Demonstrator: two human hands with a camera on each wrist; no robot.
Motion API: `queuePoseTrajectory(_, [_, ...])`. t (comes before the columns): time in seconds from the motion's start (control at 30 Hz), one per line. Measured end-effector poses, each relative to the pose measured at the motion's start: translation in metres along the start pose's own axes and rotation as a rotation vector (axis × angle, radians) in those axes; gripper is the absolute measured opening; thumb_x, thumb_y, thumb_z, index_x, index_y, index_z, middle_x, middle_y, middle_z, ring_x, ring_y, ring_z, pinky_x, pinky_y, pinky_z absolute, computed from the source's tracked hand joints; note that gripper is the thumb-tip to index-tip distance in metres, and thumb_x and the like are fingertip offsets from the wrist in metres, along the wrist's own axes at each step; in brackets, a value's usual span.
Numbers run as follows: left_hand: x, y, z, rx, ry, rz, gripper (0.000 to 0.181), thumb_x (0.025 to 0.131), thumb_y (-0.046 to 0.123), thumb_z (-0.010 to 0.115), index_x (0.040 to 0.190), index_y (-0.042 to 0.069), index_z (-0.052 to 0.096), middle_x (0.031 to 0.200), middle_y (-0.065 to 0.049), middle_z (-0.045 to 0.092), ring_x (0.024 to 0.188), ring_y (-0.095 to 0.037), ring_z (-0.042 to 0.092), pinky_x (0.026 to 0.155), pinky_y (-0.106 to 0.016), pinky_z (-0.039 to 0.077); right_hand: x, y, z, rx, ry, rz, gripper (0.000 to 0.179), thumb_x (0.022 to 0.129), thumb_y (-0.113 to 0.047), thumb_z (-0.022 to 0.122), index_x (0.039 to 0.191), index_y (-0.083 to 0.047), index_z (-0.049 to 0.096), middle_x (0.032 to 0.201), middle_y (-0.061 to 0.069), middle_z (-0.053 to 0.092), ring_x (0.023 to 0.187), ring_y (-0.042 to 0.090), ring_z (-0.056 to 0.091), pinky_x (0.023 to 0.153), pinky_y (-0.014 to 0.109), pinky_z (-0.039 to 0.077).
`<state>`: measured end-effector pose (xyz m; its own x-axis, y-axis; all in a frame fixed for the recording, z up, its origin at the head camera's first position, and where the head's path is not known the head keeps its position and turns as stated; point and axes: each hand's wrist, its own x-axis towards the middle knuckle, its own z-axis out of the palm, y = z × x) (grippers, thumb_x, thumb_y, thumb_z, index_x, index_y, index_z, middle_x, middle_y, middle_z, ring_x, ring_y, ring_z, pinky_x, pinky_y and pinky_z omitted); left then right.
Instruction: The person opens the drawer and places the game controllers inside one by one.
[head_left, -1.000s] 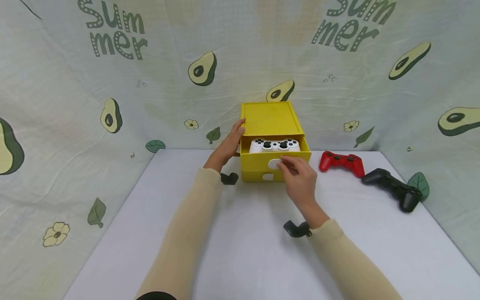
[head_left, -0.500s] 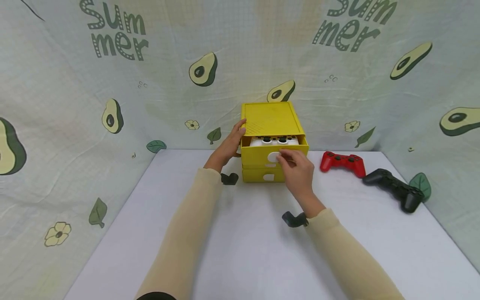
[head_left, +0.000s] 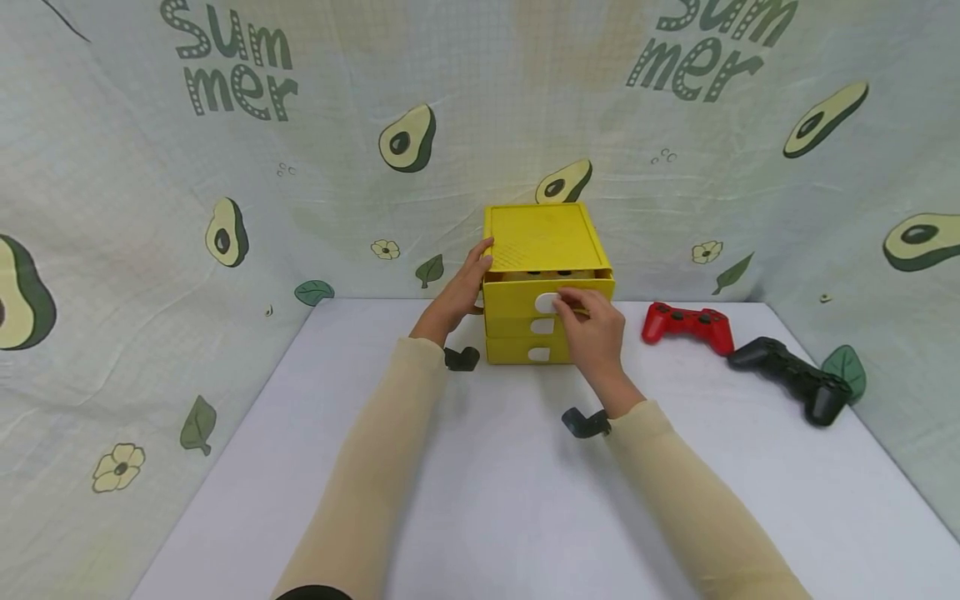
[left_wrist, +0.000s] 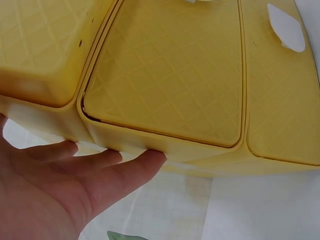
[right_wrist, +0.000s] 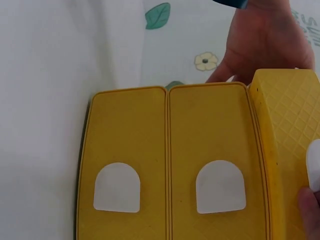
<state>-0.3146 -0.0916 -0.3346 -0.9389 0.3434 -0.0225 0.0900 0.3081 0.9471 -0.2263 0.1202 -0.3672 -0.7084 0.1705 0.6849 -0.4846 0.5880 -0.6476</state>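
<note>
A yellow drawer unit (head_left: 542,233) with three stacked drawers stands at the far side of the table. Its top drawer (head_left: 513,300) sticks out a little, and only dark bits of the white game controller show through the narrow gap. My right hand (head_left: 596,332) pinches that drawer's white tab (head_left: 545,302) between thumb and fingers. My left hand (head_left: 459,293) rests along the unit's left side. In the left wrist view, the straightened fingers (left_wrist: 132,172) press against the yellow side wall. The two lower drawers (right_wrist: 130,135) sit flush in the right wrist view.
A red game controller (head_left: 688,327) lies to the right of the unit. Beside it, nearer the table's right edge, is a black game controller (head_left: 787,377). A printed cloth (head_left: 465,75) hangs behind the white table (head_left: 495,500).
My right hand has pushed the top drawer inward, away from me. The white controller has slid nearly out of sight under the unit's top. My left hand has stayed in place.
</note>
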Motion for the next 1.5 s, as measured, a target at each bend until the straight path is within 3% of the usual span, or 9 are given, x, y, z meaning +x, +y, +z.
queuePoseTrajectory(0.5, [-0.001, 0.005, 0.002, -0.024, -0.012, -0.022, 0.045, 0.1, 0.061, 0.025, 0.143, 0.061, 0.013, 0.163, 0.005, 0.008, 0.143, -0.038, 0.028, 0.101, -0.064, 0.039, 0.015, 0.006, 0.007, -0.004, -0.009, 0.032, 0.024, 0.091, -0.021, 0.069, 0.11, -0.007, 0.072, 0.103, 0.009, 0.071, 0.093, 0.022, 0.069, 0.081, 0.036, 0.058])
queuePoseTrajectory(0.97, [-0.002, 0.006, 0.008, -0.003, 0.015, -0.011, 0.046, 0.099, 0.062, 0.025, 0.143, 0.062, 0.011, 0.163, 0.006, 0.009, 0.143, -0.034, 0.03, 0.1, -0.064, 0.04, 0.023, 0.01, 0.006, -0.016, -0.038, 0.048, 0.021, 0.091, -0.018, 0.068, 0.109, -0.006, 0.071, 0.103, 0.01, 0.07, 0.094, 0.023, 0.067, 0.083, 0.037, 0.057])
queuePoseTrajectory(1.5, [-0.005, 0.003, 0.01, -0.005, 0.031, 0.002, 0.045, 0.099, 0.062, 0.026, 0.142, 0.063, 0.013, 0.163, 0.008, 0.007, 0.144, -0.032, 0.027, 0.1, -0.064, 0.04, 0.011, 0.017, 0.004, 0.047, -0.02, 0.088, 0.025, 0.089, -0.017, 0.072, 0.11, -0.005, 0.069, 0.103, 0.012, 0.069, 0.092, 0.025, 0.069, 0.082, 0.036, 0.057])
